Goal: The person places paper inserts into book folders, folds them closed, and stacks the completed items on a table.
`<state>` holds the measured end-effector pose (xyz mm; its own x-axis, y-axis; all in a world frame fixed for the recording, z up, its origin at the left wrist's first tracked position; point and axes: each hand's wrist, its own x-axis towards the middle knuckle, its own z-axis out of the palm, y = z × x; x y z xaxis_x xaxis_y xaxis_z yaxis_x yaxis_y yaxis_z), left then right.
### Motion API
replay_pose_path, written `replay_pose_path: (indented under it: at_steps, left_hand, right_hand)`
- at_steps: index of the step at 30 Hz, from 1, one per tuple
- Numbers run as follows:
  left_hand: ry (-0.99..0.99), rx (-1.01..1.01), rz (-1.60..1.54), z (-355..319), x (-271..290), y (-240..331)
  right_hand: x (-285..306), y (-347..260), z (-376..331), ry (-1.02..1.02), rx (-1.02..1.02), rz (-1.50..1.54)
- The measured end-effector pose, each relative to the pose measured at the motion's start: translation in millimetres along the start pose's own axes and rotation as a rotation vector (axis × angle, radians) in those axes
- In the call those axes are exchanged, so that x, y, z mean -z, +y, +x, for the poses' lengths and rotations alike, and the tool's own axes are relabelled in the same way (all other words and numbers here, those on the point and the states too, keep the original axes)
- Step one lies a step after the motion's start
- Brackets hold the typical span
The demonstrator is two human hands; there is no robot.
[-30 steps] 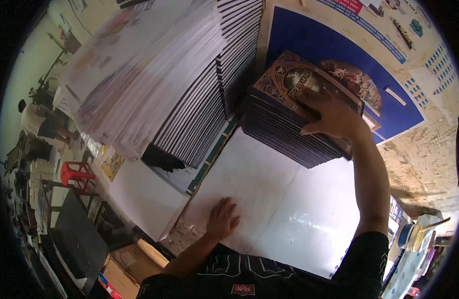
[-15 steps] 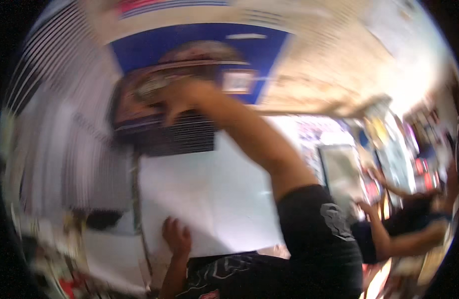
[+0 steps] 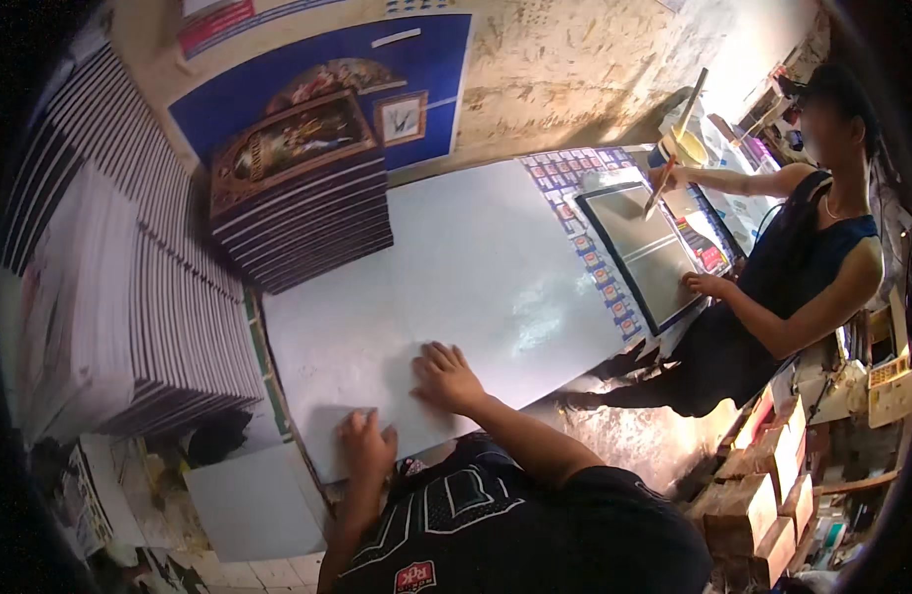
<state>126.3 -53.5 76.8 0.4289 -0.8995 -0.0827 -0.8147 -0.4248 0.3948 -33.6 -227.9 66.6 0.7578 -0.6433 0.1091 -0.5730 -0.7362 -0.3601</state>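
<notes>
My left hand is at the near edge of a smooth white tabletop, its fingers apart and holding nothing. To its right, my right hand lies on the same white surface with the fingers stretched out and spread, also bare. Beyond both hands, at the table's far left, stands a tall stack of dark boards or covers. The top one carries an ornate brown picture. Neither hand touches this stack.
Stacks of white-edged sheets or boards rise at the left. At the right, a co-worker holds a brush over a dark-framed panel. A yellow-filled pot stands behind it. Cartons stand at lower right.
My right hand has come back from the dark stack to the white tabletop near me. My left hand stays near the table's edge. The view has shifted and become sharper.
</notes>
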Motion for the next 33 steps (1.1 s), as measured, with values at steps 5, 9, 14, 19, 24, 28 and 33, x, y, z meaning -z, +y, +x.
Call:
replay_pose_path:
  at_steps: [5,9,14,19,24,28,33]
  left_hand:
    - [-0.108,-0.255,-0.376,-42,33,0]
    - [-0.108,-0.462,-0.634,-75,72,-4]
    - [0.169,-0.311,-0.644,-124,119,-32]
    - [0.389,-0.139,-0.717,-166,138,-58]
    - [0.393,0.075,-0.670,-198,132,-74]
    - [0.485,0.150,-0.715,-207,134,-75]
    - [0.440,0.233,-0.701,-194,140,-75]
  right_hand:
    - [-25,1,-29,0.094,-0.034,0.002]
    - [-43,1,-32,0.296,-0.043,0.048]
    - [-49,-1,-23,0.209,-0.014,-0.096]
    - [-52,-6,-20,0.196,-0.007,-0.102]
    - [-53,-4,-21,0.191,0.027,-0.118]
    - [-51,-7,-20,0.168,0.014,-0.129]
    - [-47,-12,-24,0.206,0.027,-0.088]
